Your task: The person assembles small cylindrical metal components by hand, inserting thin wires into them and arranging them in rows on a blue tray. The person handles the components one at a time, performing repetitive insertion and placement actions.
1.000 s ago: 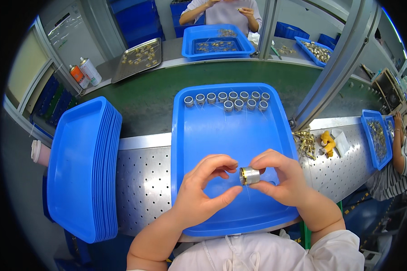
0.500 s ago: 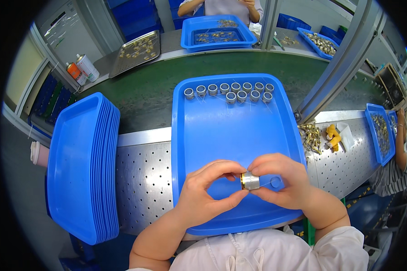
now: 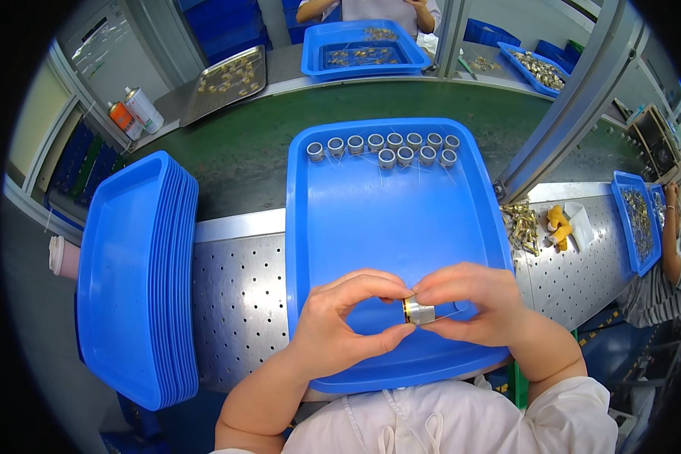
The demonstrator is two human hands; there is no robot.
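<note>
Hands meet over the near part of a blue plastic tray (image 3: 371, 219), which lies across the edge between the perforated metal table (image 3: 242, 303) and the green conveyor belt (image 3: 234, 159). The right hand (image 3: 480, 306) pinches a small cylindrical metal part with a brass-coloured ring (image 3: 418, 311) between thumb and fingers, so this hand is closed on the part. The left hand (image 3: 340, 325) is curved, with its thumb and index finger coming to the brass end of the same part; the fingertips touch it or are just beside it, I cannot tell which. The part is held a little above the tray floor, near the person's body.

At the far end of the tray stand two short rows of similar metal parts (image 3: 386, 147), upright, close together. To the left, on the table, rests a stack of empty blue trays (image 3: 132, 272), tilted on its side. To the right of the tray, a small heap of brass fittings (image 3: 520, 225) lies on the table, and just beside it a yellow object (image 3: 558, 224). Far across the belt, another blue tray with parts (image 3: 363, 49) sits before another person, and a flat metal tray (image 3: 223, 83) with small pieces lies to its left, near two spray cans (image 3: 135, 112). At the right edge, a co-worker's arm (image 3: 673, 234) reaches over a narrow blue tray (image 3: 634, 219).
</note>
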